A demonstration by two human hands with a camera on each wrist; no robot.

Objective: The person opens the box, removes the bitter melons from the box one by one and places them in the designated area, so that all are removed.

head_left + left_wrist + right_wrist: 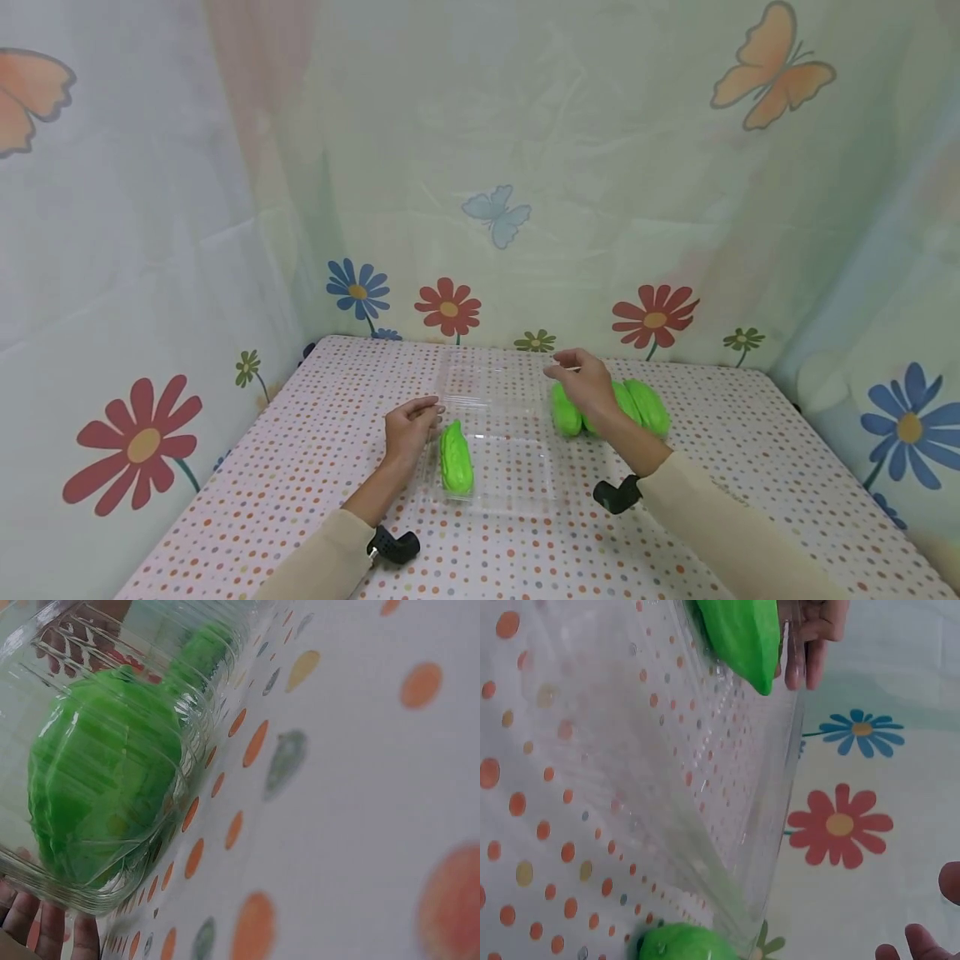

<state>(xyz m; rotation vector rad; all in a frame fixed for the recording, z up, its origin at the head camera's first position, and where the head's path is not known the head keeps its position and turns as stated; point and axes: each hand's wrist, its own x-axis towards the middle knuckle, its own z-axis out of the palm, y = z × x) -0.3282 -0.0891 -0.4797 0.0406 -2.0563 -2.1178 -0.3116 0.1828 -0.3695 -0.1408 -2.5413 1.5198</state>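
Note:
A clear plastic hinged container (pixel 517 503) lies on the table with its lid (pixel 491 371) raised at the back. Inside its left side lies one bright green, elongated, lumpy vegetable-like piece (pixel 457 460). My left hand (pixel 409 427) is beside the container's left edge, near the hinge. In the left wrist view, its fingers (pixel 51 930) extend at the container's rim. My right hand (pixel 587 387) hovers at the lid's right side, with thumb and fingers apart and nothing between them. Several similar green pieces (pixel 649 408) lie close together at the right, partly hidden by that hand.
The table (pixel 315 467) has a dotted cloth. Patterned fabric (pixel 420 167) with flowers and butterflies rises behind and at both sides. A black wrist device (pixel 396 546) sits on the left wrist and another (pixel 617 495) on the right.

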